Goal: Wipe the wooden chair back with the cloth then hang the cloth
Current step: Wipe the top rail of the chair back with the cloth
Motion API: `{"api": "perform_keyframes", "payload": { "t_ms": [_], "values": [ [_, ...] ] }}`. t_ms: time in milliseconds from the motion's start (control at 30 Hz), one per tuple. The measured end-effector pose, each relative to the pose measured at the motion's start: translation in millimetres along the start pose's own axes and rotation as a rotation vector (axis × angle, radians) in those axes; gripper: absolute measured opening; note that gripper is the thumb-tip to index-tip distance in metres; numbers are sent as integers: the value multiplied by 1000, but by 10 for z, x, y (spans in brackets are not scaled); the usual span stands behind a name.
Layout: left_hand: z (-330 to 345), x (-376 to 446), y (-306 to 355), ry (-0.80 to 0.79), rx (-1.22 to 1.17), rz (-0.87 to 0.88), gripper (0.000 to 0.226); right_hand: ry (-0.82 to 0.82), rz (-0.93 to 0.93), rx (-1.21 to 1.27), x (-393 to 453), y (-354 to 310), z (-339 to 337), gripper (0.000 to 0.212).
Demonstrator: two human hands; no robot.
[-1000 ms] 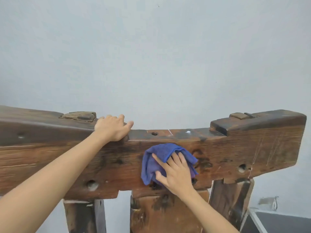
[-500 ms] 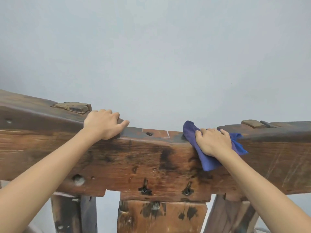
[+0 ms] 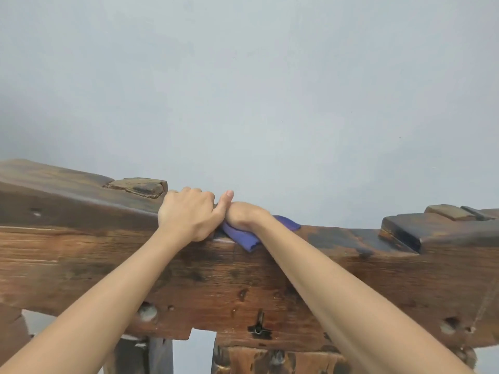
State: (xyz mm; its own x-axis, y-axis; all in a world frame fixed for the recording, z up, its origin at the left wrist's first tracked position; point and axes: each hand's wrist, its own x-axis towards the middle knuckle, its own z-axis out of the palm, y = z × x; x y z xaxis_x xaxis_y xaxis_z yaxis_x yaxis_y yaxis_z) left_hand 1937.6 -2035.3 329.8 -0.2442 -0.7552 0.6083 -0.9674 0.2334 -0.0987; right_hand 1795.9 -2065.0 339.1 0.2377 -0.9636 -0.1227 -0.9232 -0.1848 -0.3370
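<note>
- Chair back [image 3: 337, 282]: heavy dark wooden rail, top edge running across the view, raised blocks near both ends.
- Left hand [image 3: 189, 214]: fingers curled over the rail's top edge, gripping the wood, thumb lifted.
- Right hand [image 3: 244, 215]: on top of the cloth [image 3: 243, 234], pressing it to the top edge; fingers hidden, grip cannot be told.
- Both hands touch each other.
- Cloth: blue, 1 fold hanging over the near edge.
- Wall [image 3: 243, 90]: plain, pale, behind the rail.
</note>
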Motion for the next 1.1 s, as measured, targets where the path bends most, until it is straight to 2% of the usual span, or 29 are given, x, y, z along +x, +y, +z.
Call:
{"api": "perform_keyframes", "payload": {
  "t_ms": [133,233,300,333,367,433,500,600,667,800,900,967,1033,1100],
  "values": [
    [-56,18,-27,-74,-22,-45,86,32,9,-18,4,17,22,59],
    [-98,9,-65,-113,-14,-45,82,104,39,-78,-205,318,-70,71],
    [-107,-16,-86,-142,-13,-37,79,59,28,-157,-418,751,-235,52],
    [-105,-22,-85,-152,-23,-42,79,13,62,-202,-525,1050,-358,39],
    [-106,-22,-72,-154,-30,-50,79,-13,144,-245,-642,1347,-481,36],
    [-96,-9,-41,-141,-16,-50,83,5,328,-304,-834,1819,-650,46],
    [-63,-18,-7,-104,2,-46,86,17,356,-348,-854,2022,-699,51],
    [-30,-11,27,-58,3,-64,90,22,360,-253,-736,1905,-668,45],
    [-37,-17,53,-41,-3,-86,93,-38,338,-148,-658,1744,-650,40],
    [-52,-3,50,-22,-24,-114,93,-61,252,88,-359,1060,-428,48],
    [-63,-6,65,-37,-5,-128,90,-112,104,146,-105,399,-193,46],
    [-53,4,65,-44,-4,-132,87,-64,18,198,-7,119,-97,45],
    [-29,30,41,-42,-10,-124,82,-41,-25,215,36,27,-45,48],
    [-22,28,9,-61,-21,-129,75,24,-44,114,-99,56,-25,55]
  ]
}}
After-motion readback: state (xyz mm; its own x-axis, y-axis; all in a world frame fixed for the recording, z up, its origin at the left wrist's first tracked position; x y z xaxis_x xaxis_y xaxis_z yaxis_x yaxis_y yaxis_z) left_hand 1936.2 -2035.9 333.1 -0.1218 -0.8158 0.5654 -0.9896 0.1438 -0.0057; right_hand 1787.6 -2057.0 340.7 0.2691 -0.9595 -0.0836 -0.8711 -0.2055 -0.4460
